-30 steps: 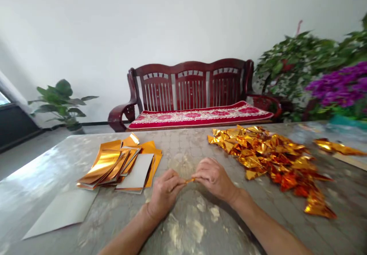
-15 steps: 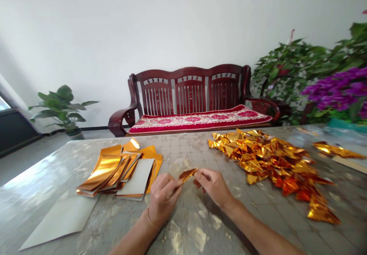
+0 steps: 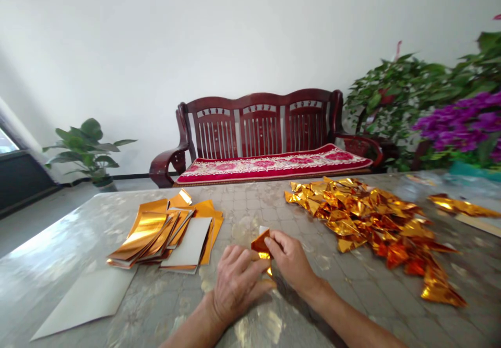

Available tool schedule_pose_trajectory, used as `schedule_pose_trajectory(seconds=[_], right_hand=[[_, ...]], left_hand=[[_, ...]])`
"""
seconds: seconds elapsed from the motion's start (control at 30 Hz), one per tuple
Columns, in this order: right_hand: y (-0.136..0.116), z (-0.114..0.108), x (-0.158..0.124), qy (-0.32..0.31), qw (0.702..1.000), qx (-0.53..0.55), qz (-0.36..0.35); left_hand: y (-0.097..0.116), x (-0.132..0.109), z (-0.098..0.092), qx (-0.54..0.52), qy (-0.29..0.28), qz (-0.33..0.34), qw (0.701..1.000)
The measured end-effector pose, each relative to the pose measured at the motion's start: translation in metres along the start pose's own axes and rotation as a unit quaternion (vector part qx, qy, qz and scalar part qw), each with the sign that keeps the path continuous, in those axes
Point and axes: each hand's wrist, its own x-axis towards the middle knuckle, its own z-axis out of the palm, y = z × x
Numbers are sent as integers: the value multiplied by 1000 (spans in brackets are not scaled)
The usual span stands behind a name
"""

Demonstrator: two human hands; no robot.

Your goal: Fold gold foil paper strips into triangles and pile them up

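A small piece of gold foil paper (image 3: 261,242), partly folded and with a pale corner showing, is pinched between the thumb and fingers of my right hand (image 3: 293,259). My left hand (image 3: 239,280) is just to the left of it, fingers and thumb apart; its fingertips come close to the paper's lower edge, and I cannot tell whether they touch. To the left lies a loose stack of gold foil sheets (image 3: 146,233) with some white backs up. A heap of folded gold foil pieces (image 3: 364,217) spreads on the right.
A white sheet (image 3: 84,301) lies at the table's left. Clear plastic wrapping (image 3: 418,183) and another gold foil piece (image 3: 464,205) are at the far right. Behind the patterned table (image 3: 250,202) stands a wooden bench (image 3: 260,123), with plants at both sides.
My left hand has let go of the foil paper, opened and come lower. The paper, earlier a narrow pointed shape held by both hands, now shows a wider folded face in my right hand.
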Motion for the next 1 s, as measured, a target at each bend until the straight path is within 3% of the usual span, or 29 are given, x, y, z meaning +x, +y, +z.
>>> schedule_pose_trajectory(seconds=[0.07,0.1,0.13,0.2,0.3,0.4,0.53,0.67,0.83,1.0], right_hand=[[1,-4,1,-31,999,5,-13],[1,-5,1,-54,998,15,-17],[2,-7,0,-79,996,27,-20],[2,-8,0,-127,991,41,-25],[1,-7,-1,-166,985,9,-37],[1,-5,-1,-168,983,-48,-48],[0,-6,0,-159,980,-102,-62],[-1,-7,-2,-157,967,-180,-89],[0,-4,-6,-136,941,-277,-139],[-3,-2,-5,-135,946,-258,-140]], left_hand=[[-3,0,3,-95,35,-101,990],[-6,0,5,-149,68,-181,970],[-10,2,8,-199,96,-276,936],[-17,6,14,-308,90,-429,845],[-23,11,20,-459,65,-507,727],[-22,9,23,-517,54,-512,684],[-18,2,23,-527,48,-506,681],[-18,3,23,-492,52,-496,713],[-17,5,21,-393,33,-472,788],[-11,3,19,-244,59,-427,869]])
